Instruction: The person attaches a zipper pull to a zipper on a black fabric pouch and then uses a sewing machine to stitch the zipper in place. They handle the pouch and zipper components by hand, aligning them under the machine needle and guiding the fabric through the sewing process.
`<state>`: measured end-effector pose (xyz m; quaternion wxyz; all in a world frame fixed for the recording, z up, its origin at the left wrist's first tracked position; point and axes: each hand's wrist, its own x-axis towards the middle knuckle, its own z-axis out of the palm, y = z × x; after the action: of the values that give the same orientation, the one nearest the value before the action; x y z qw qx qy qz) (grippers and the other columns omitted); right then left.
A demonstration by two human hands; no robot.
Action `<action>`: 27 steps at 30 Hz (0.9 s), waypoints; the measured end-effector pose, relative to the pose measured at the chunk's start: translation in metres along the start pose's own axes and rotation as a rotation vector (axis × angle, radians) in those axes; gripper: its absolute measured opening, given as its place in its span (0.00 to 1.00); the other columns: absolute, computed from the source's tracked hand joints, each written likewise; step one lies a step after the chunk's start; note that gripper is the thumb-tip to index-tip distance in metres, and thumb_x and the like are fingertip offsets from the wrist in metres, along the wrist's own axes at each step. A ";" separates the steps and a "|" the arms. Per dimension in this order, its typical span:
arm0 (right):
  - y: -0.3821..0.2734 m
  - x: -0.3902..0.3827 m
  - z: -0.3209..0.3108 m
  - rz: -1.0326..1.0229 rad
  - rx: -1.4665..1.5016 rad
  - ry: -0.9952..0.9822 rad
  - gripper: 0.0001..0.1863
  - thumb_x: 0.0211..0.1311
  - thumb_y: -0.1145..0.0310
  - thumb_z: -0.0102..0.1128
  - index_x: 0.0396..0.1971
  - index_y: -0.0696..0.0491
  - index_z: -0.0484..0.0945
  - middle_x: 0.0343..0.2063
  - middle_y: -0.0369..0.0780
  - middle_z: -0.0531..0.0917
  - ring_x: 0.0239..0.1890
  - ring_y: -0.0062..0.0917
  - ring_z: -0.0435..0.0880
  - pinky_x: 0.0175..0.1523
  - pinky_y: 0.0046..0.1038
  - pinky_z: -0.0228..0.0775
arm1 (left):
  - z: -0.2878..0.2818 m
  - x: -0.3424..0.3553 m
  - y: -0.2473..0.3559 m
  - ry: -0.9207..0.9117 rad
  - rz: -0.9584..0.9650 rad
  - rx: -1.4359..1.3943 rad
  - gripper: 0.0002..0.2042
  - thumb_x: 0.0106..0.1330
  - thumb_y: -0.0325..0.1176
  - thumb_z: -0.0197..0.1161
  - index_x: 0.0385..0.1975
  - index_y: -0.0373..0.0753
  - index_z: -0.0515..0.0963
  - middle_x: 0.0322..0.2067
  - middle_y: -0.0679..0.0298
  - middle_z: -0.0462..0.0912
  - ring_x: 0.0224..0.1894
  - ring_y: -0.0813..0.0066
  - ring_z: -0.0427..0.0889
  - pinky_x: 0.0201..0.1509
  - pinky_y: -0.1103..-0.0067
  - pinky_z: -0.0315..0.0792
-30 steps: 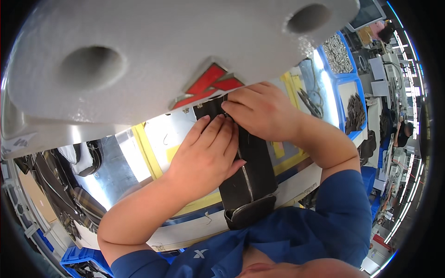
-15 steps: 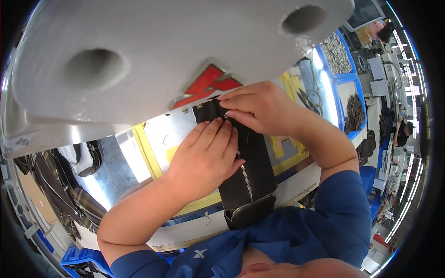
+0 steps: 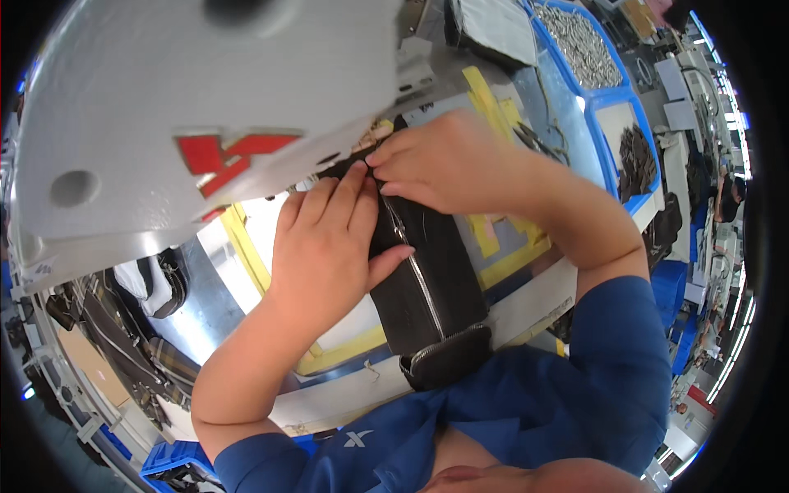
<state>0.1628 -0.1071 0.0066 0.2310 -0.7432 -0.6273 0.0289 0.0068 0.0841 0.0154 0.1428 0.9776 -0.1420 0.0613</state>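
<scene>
The black pouch [image 3: 423,283] looks soft and light; beside its zip, the left hand [image 3: 325,238] is pressed flat, the right hand [image 3: 444,160] pinching its top edge

1. Across the middle of my frame runs the work table [image 3: 526,308], pale grey, its front edge bending from lower left to right.
2. Yellow tape strips [image 3: 246,246] mark out a rectangle on it, left of centre and again at centre right.
3. A black zipped pouch [image 3: 427,287] lies flat on it at centre, its near end hanging over the front edge.
4. In the upper right I see blue trays [image 3: 604,99] on the table, one with small metal parts, one with dark pieces.
</scene>
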 end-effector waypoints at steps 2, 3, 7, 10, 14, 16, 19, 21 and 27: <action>0.001 0.001 -0.012 -0.001 -0.015 -0.076 0.11 0.68 0.61 0.63 0.40 0.50 0.89 0.46 0.36 0.90 0.43 0.35 0.89 0.47 0.39 0.82 | 0.000 -0.001 0.000 0.016 0.009 0.067 0.38 0.56 0.59 0.73 0.59 0.34 0.78 0.63 0.55 0.79 0.58 0.56 0.77 0.61 0.63 0.68; -0.001 0.002 -0.018 0.020 -0.011 -0.133 0.12 0.68 0.60 0.63 0.41 0.51 0.89 0.49 0.35 0.90 0.44 0.35 0.89 0.49 0.37 0.82 | -0.002 -0.003 0.001 0.027 0.021 0.084 0.38 0.55 0.59 0.74 0.58 0.33 0.78 0.62 0.55 0.80 0.56 0.58 0.78 0.58 0.64 0.69; -0.013 0.005 -0.031 0.112 -0.066 -0.256 0.13 0.69 0.60 0.62 0.42 0.51 0.89 0.53 0.33 0.89 0.45 0.35 0.89 0.49 0.36 0.82 | -0.003 0.000 0.001 0.034 0.028 0.078 0.40 0.53 0.61 0.74 0.58 0.33 0.79 0.62 0.56 0.80 0.53 0.60 0.78 0.54 0.67 0.69; -0.022 0.014 -0.035 0.186 -0.126 -0.405 0.12 0.67 0.63 0.62 0.43 0.51 0.89 0.54 0.33 0.89 0.45 0.35 0.89 0.48 0.37 0.82 | -0.005 -0.001 0.005 -0.015 -0.019 0.054 0.43 0.52 0.62 0.75 0.60 0.33 0.78 0.64 0.58 0.79 0.56 0.57 0.79 0.58 0.64 0.69; -0.023 0.018 -0.034 0.169 -0.108 -0.356 0.14 0.63 0.65 0.61 0.45 0.51 0.89 0.54 0.34 0.89 0.45 0.35 0.89 0.47 0.36 0.82 | -0.006 0.000 0.006 -0.013 -0.032 0.063 0.43 0.51 0.64 0.74 0.58 0.32 0.78 0.64 0.56 0.79 0.52 0.59 0.79 0.54 0.66 0.70; -0.023 0.015 -0.023 0.146 -0.100 -0.250 0.15 0.62 0.65 0.62 0.45 0.51 0.89 0.54 0.35 0.89 0.45 0.34 0.90 0.47 0.36 0.82 | -0.009 0.001 0.006 -0.028 -0.048 0.092 0.43 0.51 0.65 0.74 0.56 0.32 0.79 0.63 0.55 0.79 0.51 0.59 0.79 0.52 0.66 0.70; -0.027 0.022 -0.008 0.097 -0.110 -0.137 0.16 0.61 0.65 0.62 0.45 0.52 0.89 0.53 0.35 0.89 0.45 0.34 0.90 0.47 0.35 0.82 | -0.012 -0.003 0.001 -0.027 -0.095 0.130 0.42 0.50 0.65 0.74 0.53 0.31 0.78 0.62 0.54 0.80 0.50 0.59 0.81 0.51 0.67 0.71; -0.028 0.026 -0.007 0.091 -0.126 -0.152 0.16 0.60 0.65 0.61 0.45 0.52 0.89 0.53 0.36 0.89 0.45 0.34 0.90 0.47 0.35 0.82 | -0.013 -0.004 0.000 -0.014 -0.098 0.108 0.42 0.50 0.65 0.74 0.52 0.31 0.78 0.62 0.53 0.80 0.49 0.59 0.81 0.51 0.67 0.72; -0.031 0.027 -0.005 0.086 -0.075 -0.104 0.14 0.60 0.66 0.58 0.40 0.54 0.89 0.51 0.36 0.89 0.44 0.35 0.89 0.45 0.37 0.83 | -0.011 -0.006 -0.001 -0.008 -0.110 0.089 0.42 0.47 0.65 0.75 0.50 0.31 0.78 0.61 0.52 0.80 0.48 0.58 0.83 0.51 0.66 0.73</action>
<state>0.1421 -0.0798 0.0298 0.1686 -0.7750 -0.6067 0.0537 0.0009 0.0898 0.0247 0.1016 0.9896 -0.0857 0.0555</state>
